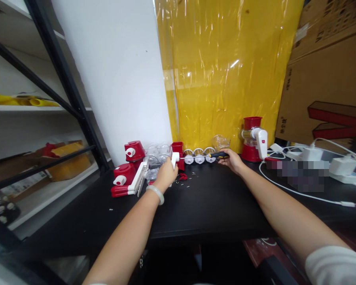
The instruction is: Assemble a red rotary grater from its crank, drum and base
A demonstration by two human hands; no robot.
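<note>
My right hand (231,161) is closed around the black and yellow handle of a screwdriver (220,154). Its thin shaft points left, and the tip meets the round end of a white crank handle (175,158). That crank handle is gripped in my left hand (167,174), whose fingers are partly hidden behind it. Left of this hand lie more white crank handles (139,178) with red grips. Red grater bodies (135,150) and clear plastic parts (157,149) stand behind them. Small screws (182,183) and red pieces (183,176) lie scattered on the black table.
Several drum graters (199,155) line the back by a yellow plastic sheet (225,71). An assembled red and white rotary grater (251,140) stands right. White cables and chargers (311,152) spread at far right before a large cardboard box (329,79). Shelving (62,67) stands left.
</note>
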